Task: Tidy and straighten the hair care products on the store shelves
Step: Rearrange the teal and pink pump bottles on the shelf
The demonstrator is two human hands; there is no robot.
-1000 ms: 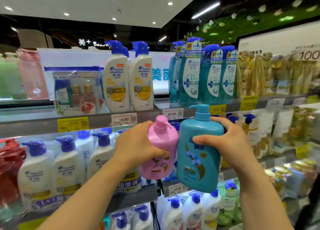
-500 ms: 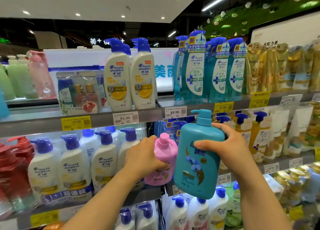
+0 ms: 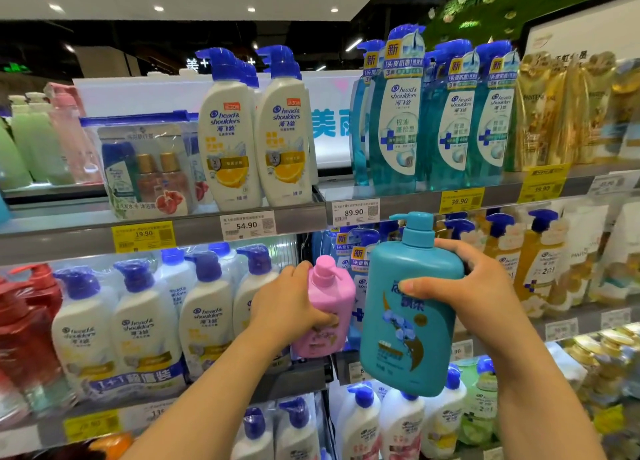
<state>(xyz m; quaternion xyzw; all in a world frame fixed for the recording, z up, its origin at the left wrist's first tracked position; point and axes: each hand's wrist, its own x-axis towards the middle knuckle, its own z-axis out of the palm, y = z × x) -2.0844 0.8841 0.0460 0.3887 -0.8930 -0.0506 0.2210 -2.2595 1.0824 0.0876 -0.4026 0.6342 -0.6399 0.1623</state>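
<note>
Head view showed my left hand curled round the small pink bottle and my right hand gripping the big teal bottle, both held side by side before the second shelf's gap, under the upper shelf edge. White bottles crowded the left; compared with a second earlier, both bottles stood higher and the teal one more upright.

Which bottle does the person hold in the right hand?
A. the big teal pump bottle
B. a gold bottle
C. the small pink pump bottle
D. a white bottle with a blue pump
A: the right hand grips the big teal pump bottle by its shoulder, thumb across the front, while the left hand holds the small pink pump bottle beside it.
</note>
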